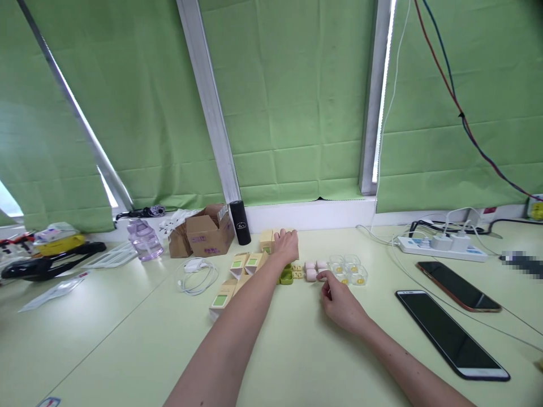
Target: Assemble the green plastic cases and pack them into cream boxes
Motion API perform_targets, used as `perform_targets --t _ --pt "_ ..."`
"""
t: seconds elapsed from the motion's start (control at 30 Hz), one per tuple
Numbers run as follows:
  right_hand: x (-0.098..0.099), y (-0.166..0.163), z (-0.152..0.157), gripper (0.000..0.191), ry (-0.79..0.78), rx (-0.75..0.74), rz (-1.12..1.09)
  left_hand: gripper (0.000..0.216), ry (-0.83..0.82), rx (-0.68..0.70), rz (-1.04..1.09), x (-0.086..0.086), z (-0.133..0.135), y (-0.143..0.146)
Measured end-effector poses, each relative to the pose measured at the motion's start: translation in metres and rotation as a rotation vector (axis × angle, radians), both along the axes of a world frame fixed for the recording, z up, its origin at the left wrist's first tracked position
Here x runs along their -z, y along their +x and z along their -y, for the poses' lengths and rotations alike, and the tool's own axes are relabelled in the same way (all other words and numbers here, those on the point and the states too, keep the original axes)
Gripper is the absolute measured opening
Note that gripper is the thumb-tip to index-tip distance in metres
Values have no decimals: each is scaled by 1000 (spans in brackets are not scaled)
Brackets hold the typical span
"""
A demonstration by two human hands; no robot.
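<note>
Box [265,238] by left hand [286,245] points its green label [267,249] nearward.

- Black bottle [239,215]: white lettering [241,226], too small to read
- Cardboard box [206,233]: purple print [210,251], blurred
- Small boxes [227,287]: green labels [219,301], too small to read

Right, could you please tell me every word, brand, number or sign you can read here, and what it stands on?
No text is readable.
Black cylinder: pale lettering, too small.
Cardboard box: purple print, too blurred.
Small beige boxes: green labels, any print too small.
Sticker at lower left: cut off, unreadable.
</note>
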State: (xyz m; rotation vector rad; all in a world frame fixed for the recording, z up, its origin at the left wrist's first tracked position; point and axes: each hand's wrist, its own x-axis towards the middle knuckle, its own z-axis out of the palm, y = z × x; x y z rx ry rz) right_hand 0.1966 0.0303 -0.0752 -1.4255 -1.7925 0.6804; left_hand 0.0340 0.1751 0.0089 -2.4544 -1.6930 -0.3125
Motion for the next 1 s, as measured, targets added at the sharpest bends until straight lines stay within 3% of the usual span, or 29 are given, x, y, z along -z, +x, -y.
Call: perform_targets --t 0.27,0.4,1.0 --pt "-2 -1 1 44 -19 -2 36 38 18 -8 -35 14 36 11" --pt "-3 -1 1 45 -28 3 69 44 -25 -43 -26 18 46 14" --pt "-3 0 2 44 12 -9 100 63 -132 -144 164 27 23 18"
